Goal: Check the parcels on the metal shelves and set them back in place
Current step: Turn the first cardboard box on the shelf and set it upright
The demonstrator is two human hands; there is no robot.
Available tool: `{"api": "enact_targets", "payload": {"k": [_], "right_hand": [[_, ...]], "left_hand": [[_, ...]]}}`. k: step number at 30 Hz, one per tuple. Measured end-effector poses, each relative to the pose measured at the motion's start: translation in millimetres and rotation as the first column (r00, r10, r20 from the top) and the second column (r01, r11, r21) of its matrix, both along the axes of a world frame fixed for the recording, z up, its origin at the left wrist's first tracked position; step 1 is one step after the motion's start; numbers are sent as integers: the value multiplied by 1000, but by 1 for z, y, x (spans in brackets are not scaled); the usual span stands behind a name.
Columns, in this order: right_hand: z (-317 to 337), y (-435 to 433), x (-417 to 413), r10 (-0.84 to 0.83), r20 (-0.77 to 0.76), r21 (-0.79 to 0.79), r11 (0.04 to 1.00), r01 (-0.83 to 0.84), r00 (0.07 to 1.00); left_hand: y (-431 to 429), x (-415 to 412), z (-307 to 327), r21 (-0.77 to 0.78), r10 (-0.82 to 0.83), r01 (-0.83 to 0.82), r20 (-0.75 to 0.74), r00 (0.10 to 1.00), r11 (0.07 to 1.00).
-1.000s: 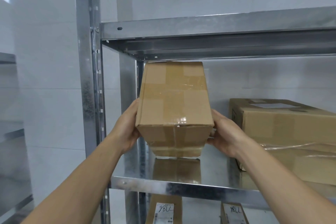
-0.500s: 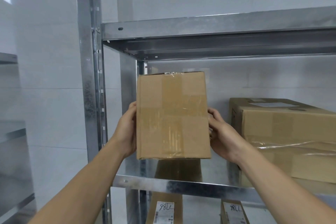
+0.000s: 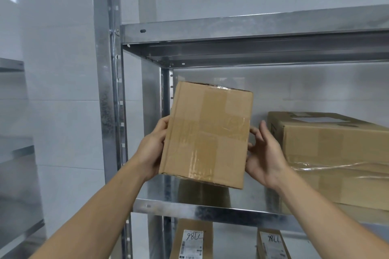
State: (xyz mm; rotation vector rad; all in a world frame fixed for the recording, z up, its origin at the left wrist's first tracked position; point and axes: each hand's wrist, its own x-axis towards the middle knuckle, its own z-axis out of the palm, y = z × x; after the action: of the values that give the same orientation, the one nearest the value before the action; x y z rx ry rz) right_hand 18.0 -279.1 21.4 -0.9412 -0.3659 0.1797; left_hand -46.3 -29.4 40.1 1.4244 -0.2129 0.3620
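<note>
A taped brown cardboard parcel (image 3: 207, 134) hangs in the air above the left end of the middle metal shelf (image 3: 202, 209), tilted a little clockwise, its broad taped face towards me. My left hand (image 3: 152, 150) grips its left edge. My right hand (image 3: 264, 155) touches its right edge with the fingers spread and partly lifted off. The parcel's far side and any label are hidden.
A larger taped carton (image 3: 336, 153) rests on the same shelf to the right, close to my right hand. Two labelled parcels (image 3: 192, 239) (image 3: 272, 244) marked by hand stand on the shelf below. An upright post (image 3: 105, 90) rises at left; the upper shelf (image 3: 252, 35) is overhead.
The parcel has been turned from top face tipped forward to its broad face towards me, then rotated slightly clockwise. My right fingers have loosened and spread at its right edge.
</note>
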Motion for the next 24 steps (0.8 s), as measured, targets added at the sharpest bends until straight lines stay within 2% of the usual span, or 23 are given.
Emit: {"api": "enact_targets", "payload": {"k": [6, 9, 12, 15, 18, 21, 24], "right_hand": [[4, -1, 2, -53, -138, -6, 999, 52, 989], [7, -3, -5, -26, -117, 19, 999, 29, 993], [3, -3, -5, -45, -132, 24, 999, 48, 990], [1, -1, -3, -58, -151, 31, 998, 63, 987], [0, 0, -3, -71, -163, 61, 995, 82, 984], [-3, 1, 1, -72, -153, 87, 993, 86, 986], [-4, 3, 3, -72, -132, 75, 994, 82, 989]], "left_hand": [[-4, -5, 1, 146, -6, 3, 16, 1000, 989], [-4, -7, 4, 235, -17, 18, -8, 1000, 972], [-1, -4, 4, 235, 7, 0, -29, 1000, 972], [-1, 2, 3, 181, 59, -48, -52, 997, 982], [-3, 6, 0, 19, 120, -119, -125, 985, 993], [-4, 2, 0, -88, 85, -110, -246, 965, 990], [0, 1, 5, -212, 94, -164, -305, 948, 963]]}}
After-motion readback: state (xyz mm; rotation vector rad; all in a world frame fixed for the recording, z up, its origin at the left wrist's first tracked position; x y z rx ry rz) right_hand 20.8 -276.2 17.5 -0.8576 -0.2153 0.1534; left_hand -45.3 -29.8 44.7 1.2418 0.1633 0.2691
